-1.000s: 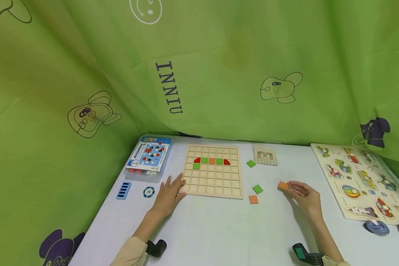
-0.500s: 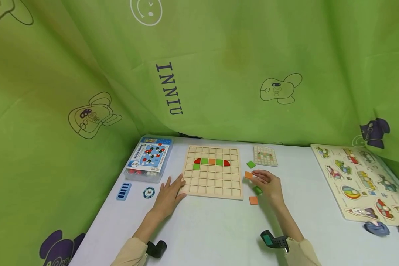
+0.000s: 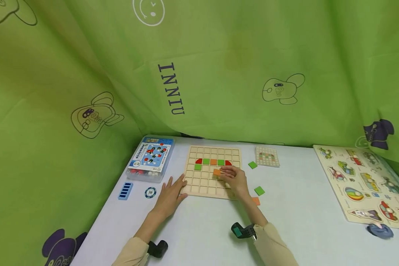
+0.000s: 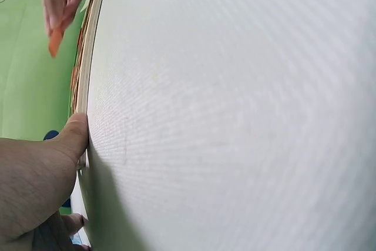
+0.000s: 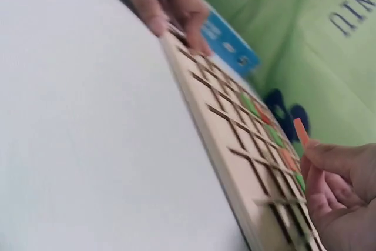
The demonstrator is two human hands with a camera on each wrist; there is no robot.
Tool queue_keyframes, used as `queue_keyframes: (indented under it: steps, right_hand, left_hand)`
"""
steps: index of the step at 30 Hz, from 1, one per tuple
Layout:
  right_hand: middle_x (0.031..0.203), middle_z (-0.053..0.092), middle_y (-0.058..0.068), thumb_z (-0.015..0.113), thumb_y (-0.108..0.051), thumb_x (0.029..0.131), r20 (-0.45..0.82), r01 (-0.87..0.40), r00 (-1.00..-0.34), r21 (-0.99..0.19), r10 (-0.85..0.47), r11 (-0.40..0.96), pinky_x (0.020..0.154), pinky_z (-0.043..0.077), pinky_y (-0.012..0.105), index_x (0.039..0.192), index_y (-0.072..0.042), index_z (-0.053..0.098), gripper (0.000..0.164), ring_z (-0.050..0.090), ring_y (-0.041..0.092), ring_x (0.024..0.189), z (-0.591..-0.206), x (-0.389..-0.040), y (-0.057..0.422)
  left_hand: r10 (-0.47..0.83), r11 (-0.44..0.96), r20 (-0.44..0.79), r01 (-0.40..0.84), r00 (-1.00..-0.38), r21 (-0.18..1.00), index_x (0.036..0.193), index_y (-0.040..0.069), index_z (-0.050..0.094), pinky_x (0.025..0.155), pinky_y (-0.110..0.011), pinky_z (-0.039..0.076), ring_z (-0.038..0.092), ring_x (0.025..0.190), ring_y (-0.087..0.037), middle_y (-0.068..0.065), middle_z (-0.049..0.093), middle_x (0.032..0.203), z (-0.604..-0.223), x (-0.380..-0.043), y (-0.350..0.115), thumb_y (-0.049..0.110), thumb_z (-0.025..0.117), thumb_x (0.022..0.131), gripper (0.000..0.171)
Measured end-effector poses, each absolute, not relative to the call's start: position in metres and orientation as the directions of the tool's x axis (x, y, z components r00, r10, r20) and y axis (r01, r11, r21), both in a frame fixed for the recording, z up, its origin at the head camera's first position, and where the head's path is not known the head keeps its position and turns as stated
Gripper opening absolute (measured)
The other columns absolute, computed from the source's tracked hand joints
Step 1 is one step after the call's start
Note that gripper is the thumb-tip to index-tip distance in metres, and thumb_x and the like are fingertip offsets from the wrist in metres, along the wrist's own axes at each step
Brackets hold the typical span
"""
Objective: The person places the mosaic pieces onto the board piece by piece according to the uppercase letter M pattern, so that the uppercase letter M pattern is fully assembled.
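A wooden grid board [image 3: 204, 181] lies on the white table. My left hand [image 3: 167, 199] rests at its front left corner, fingers spread, with the thumb against the edge in the left wrist view. My right hand [image 3: 235, 181] pinches an orange square tile [image 3: 217, 172] between thumb and fingers, raised above the middle of the board. In the right wrist view that tile [image 5: 301, 131] is tilted. One board row carries a red curved piece [image 3: 199, 161], a green tile, an orange tile [image 3: 214, 162], a green tile and another red piece. A green tile [image 3: 197, 167] sits below the left end.
Right of the board lie two loose green tiles [image 3: 252, 165] and an orange tile [image 3: 256, 201], partly behind my right forearm. A small pattern card [image 3: 267, 156] is behind them. A picture puzzle [image 3: 362, 184] stands far right; a boxed molecule set [image 3: 150, 159] and a round chip [image 3: 150, 192] are left.
My right hand has carried the orange tile leftward from the right side of the table to over the board. My left hand has stayed at the board's corner.
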State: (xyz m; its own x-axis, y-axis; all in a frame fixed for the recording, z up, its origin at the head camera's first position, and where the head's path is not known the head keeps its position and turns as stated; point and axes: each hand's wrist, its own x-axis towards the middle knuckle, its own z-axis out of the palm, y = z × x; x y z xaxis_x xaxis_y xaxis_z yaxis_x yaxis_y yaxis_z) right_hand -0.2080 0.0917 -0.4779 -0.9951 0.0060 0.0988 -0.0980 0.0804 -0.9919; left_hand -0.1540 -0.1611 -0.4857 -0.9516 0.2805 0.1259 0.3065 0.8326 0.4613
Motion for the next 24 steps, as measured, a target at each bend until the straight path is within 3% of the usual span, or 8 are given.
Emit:
queue_keyframes:
  steps: [4, 10, 24]
  right_hand:
    - [0.101, 0.068, 0.025, 0.07, 0.013, 0.078, 0.172, -0.175, -0.985, -0.966, -0.034, 0.188, 0.072, 0.055, 0.02, 0.104, 0.012, 0.065, 0.026, 0.067, 0.034, 0.087, -0.48, -0.213, 0.071]
    - [0.096, 0.07, 0.021, 0.071, 0.011, 0.078, 0.261, -0.282, -0.959, -0.903, -0.108, 0.324, 0.067, 0.056, 0.026, 0.101, 0.01, 0.067, 0.023, 0.068, 0.029, 0.08, -0.48, -0.218, 0.051]
    - [0.094, 0.068, 0.024, 0.07, 0.015, 0.078, 0.3, -0.342, -0.939, -0.878, -0.171, 0.335, 0.069, 0.058, 0.032, 0.099, 0.013, 0.065, 0.022, 0.067, 0.032, 0.081, -0.484, -0.224, 0.033]
  left_hand:
    - [0.284, 0.83, 0.122, 0.308, -0.951, 0.465, 0.133, 0.004, 0.053, 0.106, -0.069, 0.018, 0.024, 0.136, -0.052, -0.012, 0.033, 0.153, -0.487, -0.155, -0.161, 0.022, 0.059, 0.095, 0.043]
    - [0.285, 0.838, 0.116, 0.306, -0.951, 0.452, 0.134, 0.005, 0.053, 0.106, -0.068, 0.018, 0.024, 0.136, -0.052, -0.011, 0.033, 0.153, -0.487, -0.156, -0.16, 0.024, 0.059, 0.095, 0.044]
    - [0.29, 0.842, 0.125, 0.315, -0.949, 0.438, 0.134, 0.005, 0.053, 0.104, -0.07, 0.02, 0.026, 0.135, -0.053, -0.012, 0.034, 0.153, -0.485, -0.155, -0.161, 0.025, 0.059, 0.095, 0.044]
